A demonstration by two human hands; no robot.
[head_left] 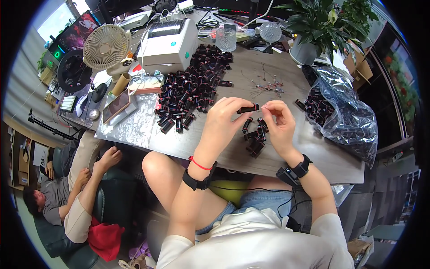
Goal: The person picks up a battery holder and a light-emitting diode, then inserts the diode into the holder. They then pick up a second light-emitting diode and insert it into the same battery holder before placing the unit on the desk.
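My left hand (221,123) pinches a small black cylindrical part (247,109) with a reddish end, held level above the table. Close to that end, the thumb and fingers of my right hand (280,123) are pressed together; whatever they grip is too small to make out. Below and between my hands lies a small group of similar black cylinders (256,142). Left of my left hand, a large heap of the same parts (190,87) spreads over the table (293,154). Small components with thin wires (271,86) are scattered beyond my hands.
To the right, a clear plastic bag (347,107) holds more black cylinders. A white label printer (165,45), a beige fan (106,47) and glass jars (226,39) line the back. A potted plant (304,50) stands back right. Another person (56,201) reclines at left.
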